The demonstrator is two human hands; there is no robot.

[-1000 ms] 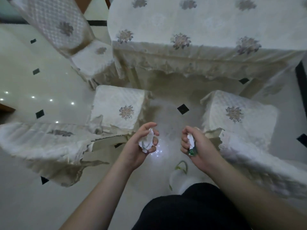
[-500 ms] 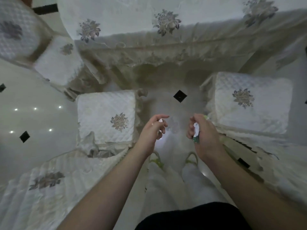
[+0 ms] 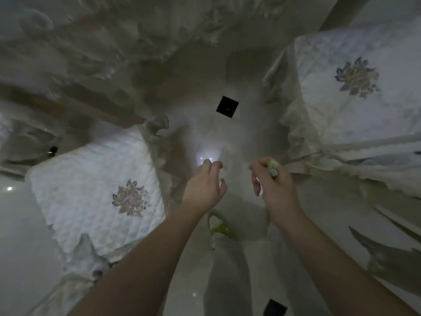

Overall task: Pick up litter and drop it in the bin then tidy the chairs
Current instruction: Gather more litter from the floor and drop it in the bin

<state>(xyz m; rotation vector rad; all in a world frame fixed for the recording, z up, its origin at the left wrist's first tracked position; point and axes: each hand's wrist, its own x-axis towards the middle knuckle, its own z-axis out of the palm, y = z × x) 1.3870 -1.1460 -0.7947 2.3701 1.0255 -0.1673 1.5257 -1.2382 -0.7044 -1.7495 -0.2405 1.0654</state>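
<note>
My left hand [image 3: 205, 187] reaches forward over the floor with its fingers curled round a crumpled white paper, of which only a sliver shows. Beside it, my right hand [image 3: 272, 190] grips a small green-and-white piece of litter [image 3: 272, 168] that sticks out above the fingers. A chair with a quilted white cover and a flower motif [image 3: 91, 190] stands to the left of my hands. A second covered chair [image 3: 353, 92] stands to the right. No bin is in view.
The table's draped cloth [image 3: 114, 53] hangs across the top, close ahead. Pale floor with a black diamond tile [image 3: 227, 106] lies between the two chairs. My light trouser leg and a green-strapped slipper [image 3: 219, 226] are below my hands.
The view has dipped lower and closer to the floor under the table edge. Both hands have moved forward, still holding their litter; the left hand's paper is now mostly hidden.
</note>
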